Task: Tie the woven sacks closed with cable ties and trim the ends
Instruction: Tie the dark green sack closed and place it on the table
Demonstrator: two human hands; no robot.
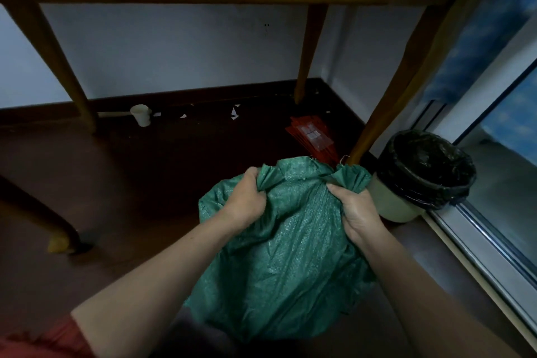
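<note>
far left of the fingers, well apart, a white cup (141, 115) lies on the dark floor (145, 183); not part of the job. left hand (247, 197): fingers curled tight round a bunch of fabric at the left rim of the green woven sack (286, 264), knuckles up. the sack body sits on the floor below both hands, twd the person. btw the two sets of fingers the mouth edge spans loose and un-gathered, so i'd judge the step is bunching the neck. no cable tie or cutter in view. to do it well: walk the left fingers twd the right ones, pleat the slack into one tight neck, and keep it high above the fill so there's a clear throat for the tie. right hand (356, 209): fingers closed on the right rim bunch, thumb on top. just beyond those fingers are red packets (312, 136) and a table leg (386, 113). right of them a bin w/ black liner (392, 200) is near the sack, so mind snagging.
</note>
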